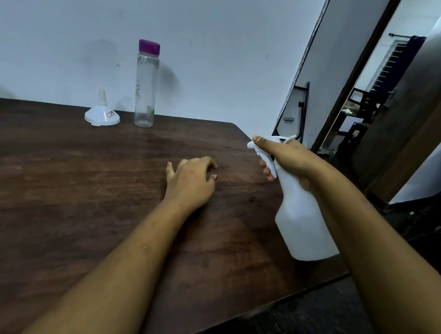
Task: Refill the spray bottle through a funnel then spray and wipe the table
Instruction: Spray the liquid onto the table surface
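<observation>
Right hand (288, 158) is wrapped round the neck of the frosted white plastic spray bottle (304, 221), held over the table's right edge (fingers on the trigger). Left hand (191, 180) rests loosely spread, empty, on the dark woodgrain table (58, 188); an upturned white funnel (102, 113) and a clear purple-capped bottle (145, 85) stand by the wall.

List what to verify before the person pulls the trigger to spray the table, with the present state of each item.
1. White plastic spray bottle gripped by right hand: ok.
2. Fingers on the trigger: ok.
3. Nozzle aimed over the dark wooden table: ok.
4. Left hand out of the spray path: not ok, it rests on the table ahead of the nozzle.
5. White plastic funnel and clear bottle with purple cap set aside by the wall: ok.
6. Wiping cloth ready: cannot tell, none seen on the table.
</observation>
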`<state>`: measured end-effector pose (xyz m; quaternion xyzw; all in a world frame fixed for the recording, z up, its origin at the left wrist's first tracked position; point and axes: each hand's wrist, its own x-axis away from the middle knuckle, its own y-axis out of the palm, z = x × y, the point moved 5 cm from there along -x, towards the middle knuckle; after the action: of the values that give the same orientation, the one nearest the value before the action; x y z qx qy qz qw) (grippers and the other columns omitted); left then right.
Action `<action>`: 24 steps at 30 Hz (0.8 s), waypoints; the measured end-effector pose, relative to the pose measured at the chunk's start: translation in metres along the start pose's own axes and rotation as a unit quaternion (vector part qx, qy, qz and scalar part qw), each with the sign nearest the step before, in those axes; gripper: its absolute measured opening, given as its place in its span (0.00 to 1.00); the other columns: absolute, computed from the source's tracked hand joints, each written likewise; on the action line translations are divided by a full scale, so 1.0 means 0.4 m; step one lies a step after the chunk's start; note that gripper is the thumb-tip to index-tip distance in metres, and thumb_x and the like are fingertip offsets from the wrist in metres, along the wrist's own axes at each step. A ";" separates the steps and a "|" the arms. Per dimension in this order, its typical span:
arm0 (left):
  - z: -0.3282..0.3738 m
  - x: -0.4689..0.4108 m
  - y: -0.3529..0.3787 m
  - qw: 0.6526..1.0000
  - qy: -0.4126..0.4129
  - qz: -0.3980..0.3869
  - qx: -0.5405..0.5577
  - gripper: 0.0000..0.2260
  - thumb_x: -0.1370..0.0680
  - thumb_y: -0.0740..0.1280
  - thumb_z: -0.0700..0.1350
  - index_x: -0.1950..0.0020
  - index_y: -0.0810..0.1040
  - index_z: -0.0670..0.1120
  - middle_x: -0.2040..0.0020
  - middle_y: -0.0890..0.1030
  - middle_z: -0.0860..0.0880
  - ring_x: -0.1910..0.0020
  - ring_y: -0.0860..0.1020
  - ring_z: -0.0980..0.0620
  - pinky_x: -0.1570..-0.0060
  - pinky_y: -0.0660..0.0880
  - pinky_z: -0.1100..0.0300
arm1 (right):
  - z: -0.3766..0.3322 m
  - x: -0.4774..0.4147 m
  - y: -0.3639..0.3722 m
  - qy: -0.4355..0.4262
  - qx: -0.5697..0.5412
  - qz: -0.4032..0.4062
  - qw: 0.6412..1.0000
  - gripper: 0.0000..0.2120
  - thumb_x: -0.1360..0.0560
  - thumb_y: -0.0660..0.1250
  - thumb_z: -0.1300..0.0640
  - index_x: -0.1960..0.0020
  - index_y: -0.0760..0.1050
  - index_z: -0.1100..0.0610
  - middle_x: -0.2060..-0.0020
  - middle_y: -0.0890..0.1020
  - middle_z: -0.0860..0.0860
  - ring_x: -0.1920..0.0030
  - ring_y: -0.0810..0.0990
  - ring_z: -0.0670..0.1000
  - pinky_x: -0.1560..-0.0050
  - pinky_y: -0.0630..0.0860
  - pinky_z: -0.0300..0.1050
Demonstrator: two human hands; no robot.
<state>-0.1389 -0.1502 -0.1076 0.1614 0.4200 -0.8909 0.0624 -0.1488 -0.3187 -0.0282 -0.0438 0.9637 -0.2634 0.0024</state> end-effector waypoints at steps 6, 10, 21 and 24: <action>0.022 -0.004 0.001 0.998 0.032 0.030 0.055 0.12 0.21 0.60 0.46 0.39 0.74 0.53 0.40 0.78 0.53 0.36 0.70 0.49 0.29 0.53 0.40 | -0.002 0.010 0.007 0.005 -0.043 -0.026 0.999 0.19 0.22 0.61 0.43 0.40 0.77 0.56 0.58 0.79 0.57 0.60 0.80 0.51 0.62 0.81 0.42; 0.046 -0.015 -0.012 0.973 0.059 0.071 0.210 0.13 0.23 0.60 0.49 0.40 0.76 0.53 0.44 0.81 0.52 0.42 0.76 0.48 0.37 0.69 0.44 | -0.015 0.021 0.009 -0.020 -0.033 -0.014 0.999 0.14 0.22 0.60 0.43 0.47 0.78 0.52 0.60 0.78 0.55 0.63 0.78 0.49 0.62 0.80 0.42; 0.171 -0.052 -0.051 0.912 0.084 -0.027 0.401 0.07 0.20 0.61 0.42 0.47 0.79 0.47 0.54 0.80 0.55 0.54 0.77 0.58 0.56 0.73 0.69 | -0.007 0.031 -0.014 -0.046 -0.104 -0.036 0.993 0.21 0.24 0.63 0.40 0.46 0.79 0.57 0.65 0.80 0.54 0.66 0.79 0.49 0.64 0.78 0.43; 0.187 -0.058 -0.048 0.900 0.048 -0.077 0.426 0.07 0.20 0.60 0.44 0.48 0.78 0.46 0.58 0.79 0.54 0.62 0.75 0.58 0.63 0.73 0.70 | -0.009 0.040 -0.024 -0.060 -0.114 -0.042 0.991 0.20 0.24 0.61 0.40 0.53 0.79 0.57 0.67 0.80 0.54 0.68 0.79 0.50 0.65 0.78 0.43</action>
<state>-0.1395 -0.1960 -0.0409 0.1816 0.0137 -0.9780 -0.1016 -0.1638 -0.3266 -0.0200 -0.1002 0.9828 -0.1488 0.0443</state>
